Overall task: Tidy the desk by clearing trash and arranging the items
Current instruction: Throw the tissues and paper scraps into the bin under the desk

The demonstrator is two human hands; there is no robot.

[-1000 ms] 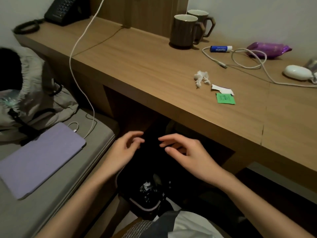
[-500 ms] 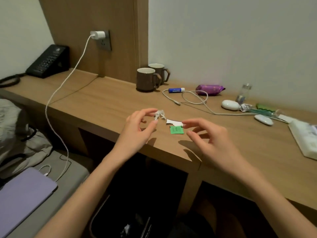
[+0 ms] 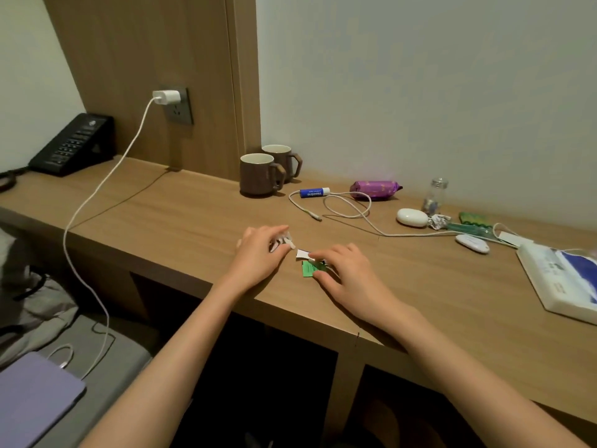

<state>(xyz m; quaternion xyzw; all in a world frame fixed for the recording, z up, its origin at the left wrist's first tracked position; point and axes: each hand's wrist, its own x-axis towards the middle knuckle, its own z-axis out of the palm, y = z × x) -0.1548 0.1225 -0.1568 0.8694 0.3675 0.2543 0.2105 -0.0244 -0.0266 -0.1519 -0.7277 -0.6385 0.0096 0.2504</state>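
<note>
On the wooden desk [image 3: 168, 221], near its front edge, lie three bits of trash. My left hand [image 3: 258, 253] closes its fingers round a crumpled white paper [image 3: 284, 240]. My right hand [image 3: 345, 270] lies over a white paper scrap [image 3: 302, 253] and a green wrapper [image 3: 308, 270]; its fingertips and thumb pinch at them. Most of both scraps is hidden under the fingers.
Two brown mugs [image 3: 258, 174] stand at the back by the wall. A blue lip balm [image 3: 315, 192], purple packet [image 3: 374, 190], white cable [image 3: 342, 208], small bottle [image 3: 434, 197], white cases [image 3: 412, 217], and a tissue pack [image 3: 562, 282] sit to the right. A black phone [image 3: 72, 145] sits far left.
Both hands rose from above the bin under the desk to the desktop. The left hand took hold of the crumpled paper; the right hand came down onto the white and green scraps.
</note>
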